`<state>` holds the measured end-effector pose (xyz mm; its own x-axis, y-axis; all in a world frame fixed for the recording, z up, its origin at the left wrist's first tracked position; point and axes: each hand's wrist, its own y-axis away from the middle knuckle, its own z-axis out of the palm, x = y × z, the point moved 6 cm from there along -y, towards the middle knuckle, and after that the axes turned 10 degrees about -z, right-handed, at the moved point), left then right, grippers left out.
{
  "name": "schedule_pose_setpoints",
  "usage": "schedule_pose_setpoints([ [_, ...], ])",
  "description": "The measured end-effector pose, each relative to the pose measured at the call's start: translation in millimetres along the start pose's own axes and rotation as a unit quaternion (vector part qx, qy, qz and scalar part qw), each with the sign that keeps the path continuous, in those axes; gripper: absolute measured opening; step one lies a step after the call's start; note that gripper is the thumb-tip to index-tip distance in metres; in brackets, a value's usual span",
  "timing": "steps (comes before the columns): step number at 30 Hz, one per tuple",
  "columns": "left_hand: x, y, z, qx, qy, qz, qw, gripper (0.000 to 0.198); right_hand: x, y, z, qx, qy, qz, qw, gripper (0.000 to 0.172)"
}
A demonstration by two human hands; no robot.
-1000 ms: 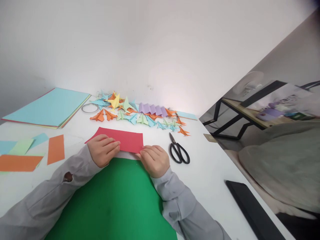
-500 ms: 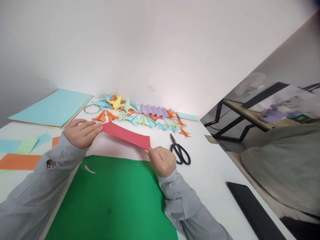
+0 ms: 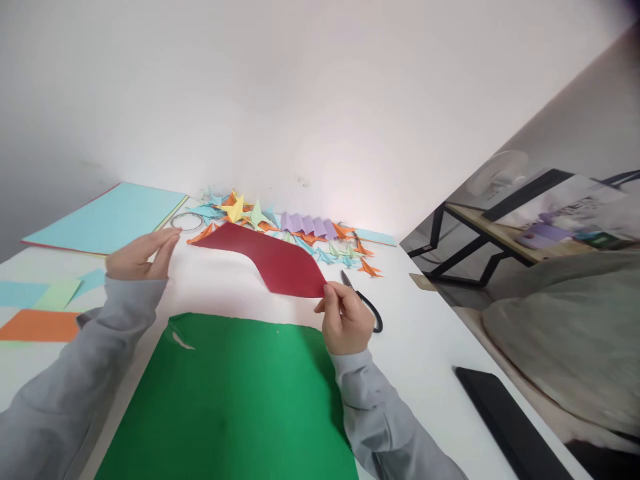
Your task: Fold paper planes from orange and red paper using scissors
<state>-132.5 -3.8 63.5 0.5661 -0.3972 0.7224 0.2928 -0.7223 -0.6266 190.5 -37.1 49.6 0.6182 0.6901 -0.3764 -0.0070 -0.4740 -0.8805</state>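
A strip of red paper (image 3: pixel 270 257) hangs curved in the air above the table. My right hand (image 3: pixel 349 320) pinches its lower right corner between thumb and fingers. At the left, my left hand (image 3: pixel 140 257) is off the strip, its fingers stretched out and a gap between them and the paper's left end. Under both hands and nearer to me lies a green mat (image 3: pixel 240 393). Black-handled scissors (image 3: pixel 373 310) rest just right of my right hand, which partly covers them.
Folded paper stars (image 3: pixel 235 208) and a pleated purple paper (image 3: pixel 310 225) lie along the wall. A wire ring (image 3: pixel 187 221) sits beside large blue sheets (image 3: pixel 105 217). Orange paper (image 3: pixel 40 325) lies at left, a black flat object (image 3: pixel 505 420) at right.
My left hand has let go of the red strip and moved left. My right hand has drawn the strip to the right; it now bends and shows a darker side.
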Motion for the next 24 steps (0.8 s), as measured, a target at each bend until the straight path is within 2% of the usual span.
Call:
schedule_pose_setpoints([
  [1, 1, 4, 6.8, 0.019, 0.015, -0.036, 0.999, 0.030, 9, 3, 2, 0.013, -0.061, 0.084, 0.995, 0.015],
  [2, -6, 9, 19.3, 0.000, 0.105, -0.135, 0.985, 0.041, 16, 7, 7, 0.024, -0.120, 0.164, 0.979, 0.017],
  [3, -11, 16, 35.6, -0.033, 0.215, -0.222, 0.950, 0.056, 23, 12, 12, 0.031, -0.177, 0.233, 0.956, 0.021],
  [5, -16, 30, 64.6, -0.072, 0.372, -0.355, 0.855, 0.071, 31, 23, 25, 0.038, -0.268, 0.344, 0.899, 0.029],
  [7, -17, 44, 83.8, -0.100, 0.441, -0.454, 0.768, 0.071, 35, 33, 37, 0.036, -0.326, 0.421, 0.846, 0.036],
  [8, -17, 49, 88.9, -0.114, 0.454, -0.484, 0.739, 0.066, 35, 37, 42, 0.026, -0.346, 0.448, 0.824, 0.039],
  [9, -16, 53, 91.0, -0.125, 0.459, -0.502, 0.722, 0.060, 35, 40, 46, 0.011, -0.358, 0.466, 0.809, 0.041],
  [11, -15, 56, 88.9, -0.132, 0.453, -0.514, 0.716, 0.054, 33, 44, 51, -0.022, -0.362, 0.479, 0.800, 0.042],
  [13, -16, 58, 85.7, -0.137, 0.440, -0.528, 0.713, 0.053, 31, 44, 53, -0.048, -0.352, 0.468, 0.809, 0.040],
  [16, -15, 63, 88.6, -0.197, 0.433, -0.557, 0.681, 0.044, 30, 43, 53, -0.081, -0.339, 0.446, 0.824, 0.037],
  [18, -14, 63, 89.8, -0.216, 0.438, -0.563, 0.667, 0.038, 29, 42, 52, -0.101, -0.324, 0.434, 0.834, 0.036],
  [21, -14, 64, 87.5, -0.183, 0.446, -0.573, 0.663, 0.032, 28, 40, 51, -0.122, -0.307, 0.420, 0.845, 0.033],
  [24, -11, 63, 85.9, -0.156, 0.449, -0.551, 0.686, 0.036, 27, 39, 50, -0.125, -0.299, 0.420, 0.848, 0.032],
])
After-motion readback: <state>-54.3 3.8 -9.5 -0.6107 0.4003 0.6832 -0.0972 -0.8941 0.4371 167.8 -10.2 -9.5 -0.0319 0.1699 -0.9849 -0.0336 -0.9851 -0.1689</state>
